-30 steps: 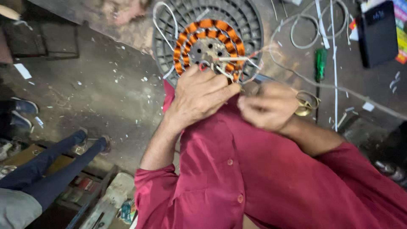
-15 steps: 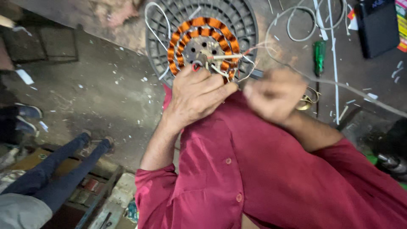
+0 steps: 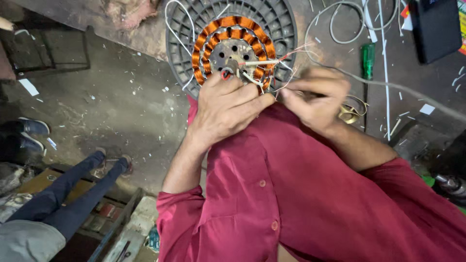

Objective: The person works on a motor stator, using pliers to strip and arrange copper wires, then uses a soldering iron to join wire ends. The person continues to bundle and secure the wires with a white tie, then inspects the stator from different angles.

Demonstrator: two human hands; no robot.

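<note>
Head view, looking straight down over the wearer's chest. Nearest the lens is a dark red buttoned shirt [image 3: 310, 194], its sleeves rolled up on both forearms. From it the left hand [image 3: 228, 106] reaches forward, fingers curled and closed at their tips on the near edge of the motor stator [image 3: 233, 46], where thin wire leads [image 3: 257, 73] come out; exactly which lead the fingertips pinch is hidden by the knuckles. The right hand [image 3: 315, 97] lies just beside it, thumb and forefinger pressed together on a fine strand of the same bundle, the remaining fingers loosely folded; the hand is somewhat blurred. The stator sits directly beyond both hands on the workshop floor [image 3: 111, 106]: two concentric rings of orange copper windings around a drilled metal hub, seated within a round grey ribbed housing [image 3: 281, 24]. A white sleeved wire crosses the hub toward the right hand, and a red-tipped lead shows at the left fingertips. Beside the right wrist lies a small roll of yellowish tape [image 3: 350, 114]. Farther right on the floor are a green-handled screwdriver [image 3: 368, 58], loops of grey cable [image 3: 340, 24], scattered white offcuts and, at the far corner, a black box-shaped device [image 3: 434, 29]. At lower left, another person's legs in dark blue trousers [image 3: 63, 194] stretch across the floor, feet near a wooden crate; a dark shoe [image 3: 31, 127] lies at the left edge.
</note>
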